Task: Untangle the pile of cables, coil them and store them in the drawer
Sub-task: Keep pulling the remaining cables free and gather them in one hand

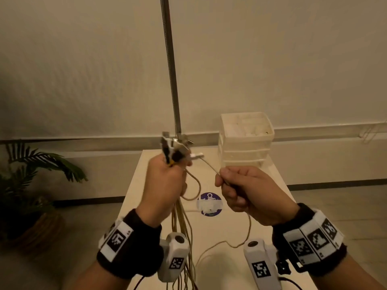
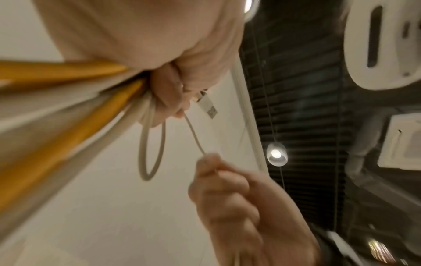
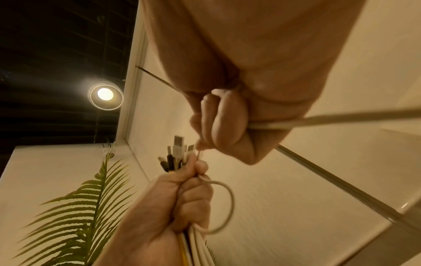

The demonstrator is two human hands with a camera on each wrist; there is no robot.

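Up above the table (image 1: 261, 181), left hand (image 1: 165, 185) grips the cables (image 1: 182, 225); right hand (image 1: 249, 191) pinches one cable (image 1: 211, 168), near drawers (image 1: 245, 141) and pole (image 1: 170, 65).

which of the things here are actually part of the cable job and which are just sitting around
Part of the job:
- bundle of cables, plug ends up, gripped by the left hand
- single white cable, pinched by the right hand
- drawer unit at the table's far side

Just lying about:
- potted plant
- metal pole
- round purple sticker on the table
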